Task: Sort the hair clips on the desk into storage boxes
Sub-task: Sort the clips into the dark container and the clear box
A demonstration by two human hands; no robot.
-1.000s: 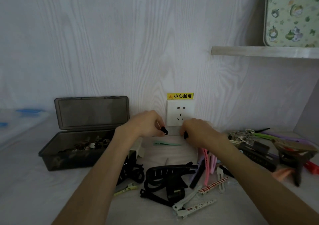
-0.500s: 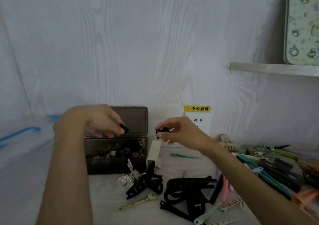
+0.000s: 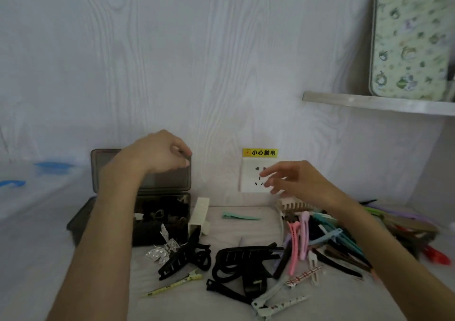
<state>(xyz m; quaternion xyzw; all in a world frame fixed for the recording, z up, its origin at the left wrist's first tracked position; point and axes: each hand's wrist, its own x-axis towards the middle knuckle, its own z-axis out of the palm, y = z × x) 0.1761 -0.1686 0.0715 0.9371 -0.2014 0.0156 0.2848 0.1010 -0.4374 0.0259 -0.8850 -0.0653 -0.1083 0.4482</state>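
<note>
Left hand point(image 3: 157, 154) is hovering over the open dark storage box point(image 3: 162, 219) at the desk's point(image 3: 231, 224) back-left, fingers loosely curled and pointing down, holding nothing visible. Right hand point(image 3: 294, 180) is hanging in front of the wall socket point(image 3: 251, 180), fingers relaxed and spread, gripping nothing. Hair clips point(image 3: 248, 259) are lying scattered mid-desk toward the front edge, with a denser pile point(image 3: 327, 234) along the right side under the right forearm. One teal clip point(image 3: 240, 216) is lying alone near the back edge.

The left forearm point(image 3: 108, 222) hides part of the dark storage box point(image 3: 162, 212), whose contents are too murky to identify
</note>
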